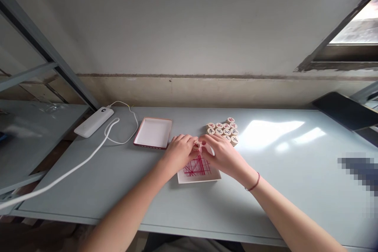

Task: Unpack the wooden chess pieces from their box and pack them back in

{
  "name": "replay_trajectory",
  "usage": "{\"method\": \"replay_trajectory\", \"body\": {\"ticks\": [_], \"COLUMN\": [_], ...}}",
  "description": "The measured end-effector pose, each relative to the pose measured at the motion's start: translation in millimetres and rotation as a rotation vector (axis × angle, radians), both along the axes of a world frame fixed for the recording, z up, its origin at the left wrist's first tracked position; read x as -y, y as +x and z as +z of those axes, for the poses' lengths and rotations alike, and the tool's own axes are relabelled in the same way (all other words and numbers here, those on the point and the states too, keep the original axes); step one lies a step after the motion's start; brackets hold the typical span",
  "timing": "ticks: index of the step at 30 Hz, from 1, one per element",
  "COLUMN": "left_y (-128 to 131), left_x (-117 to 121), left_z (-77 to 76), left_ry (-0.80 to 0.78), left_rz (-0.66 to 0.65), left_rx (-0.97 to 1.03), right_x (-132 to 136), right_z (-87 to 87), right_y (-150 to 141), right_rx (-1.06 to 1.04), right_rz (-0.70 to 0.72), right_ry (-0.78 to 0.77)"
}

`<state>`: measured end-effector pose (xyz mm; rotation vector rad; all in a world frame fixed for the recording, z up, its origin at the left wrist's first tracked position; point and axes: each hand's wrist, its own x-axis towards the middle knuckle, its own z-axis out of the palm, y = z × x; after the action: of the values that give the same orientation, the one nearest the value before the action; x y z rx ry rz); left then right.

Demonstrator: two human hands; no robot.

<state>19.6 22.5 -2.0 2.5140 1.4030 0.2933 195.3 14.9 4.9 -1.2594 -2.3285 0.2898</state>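
Observation:
My left hand [178, 151] and my right hand [223, 153] meet over a folded white card printed with red lines [196, 169], a xiangqi-style board. A small round wooden piece with a red character [196, 145] sits at my left fingertips, partly hidden by both hands. My right fingers lie spread beside it, next to a tight cluster of several round wooden xiangqi pieces [223, 130]. A shallow white box lid with a red rim [152, 132] lies left of my left hand, not touching it. A thin braided bracelet [253, 182] circles my right wrist.
A white power bank [93, 122] with white cables [124, 126] lies at the table's left. A dark tablet or laptop [342, 110] stands at the far right. A grey metal shelf [26, 141] stands left, and a wall backs the pale table [280, 189].

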Motion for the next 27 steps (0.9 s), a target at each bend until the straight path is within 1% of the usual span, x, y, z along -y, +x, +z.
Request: {"method": "replay_trajectory", "body": {"ticks": [2, 3, 5, 7, 9, 12, 16, 19, 23, 27], "left_y": [-0.2, -0.7, -1.6, -2.3, -2.5, -2.5, -2.5, -2.6, -3.1, -4.1], "left_x": [-1.5, -2.3, -3.8, -4.8, -5.2, -5.2, -5.0, -5.3, -5.8, -6.0], "left_z": [-3.5, -5.2, -8.2, -9.9, -10.4, -10.1, -9.3, -9.1, -10.6, -11.7], "left_ry": [0.003, 0.005, 0.007, 0.008, 0.004, -0.004, 0.008, 0.014, 0.031, 0.052], "left_rz": [-0.003, -0.006, -0.014, -0.020, -0.023, -0.029, -0.027, -0.034, -0.045, -0.046], "left_rx": [0.008, 0.016, 0.037, 0.053, 0.057, 0.056, 0.063, 0.056, 0.063, 0.074], "right_x": [-6.8, -11.6, -23.1, -36.5, -50.7, -72.1, -97.1, -110.4, -120.9, -124.2], "right_z": [7.1, 10.7, 16.7, 19.9, 19.5, 13.3, 1.9, -3.0, -3.1, 5.0], "right_y": [10.5, 17.7, 34.8, 51.8, 65.3, 75.8, 77.8, 76.0, 71.5, 66.3], "right_rx": [-0.087, -0.130, -0.195, -0.206, -0.152, 0.010, 0.229, 0.322, 0.407, 0.421], "right_rz": [-0.067, -0.124, -0.287, -0.453, -0.540, -0.564, -0.578, -0.597, -0.651, -0.681], "right_ry": [0.006, 0.010, 0.015, -0.010, -0.072, -0.170, -0.309, -0.347, -0.381, -0.388]}}
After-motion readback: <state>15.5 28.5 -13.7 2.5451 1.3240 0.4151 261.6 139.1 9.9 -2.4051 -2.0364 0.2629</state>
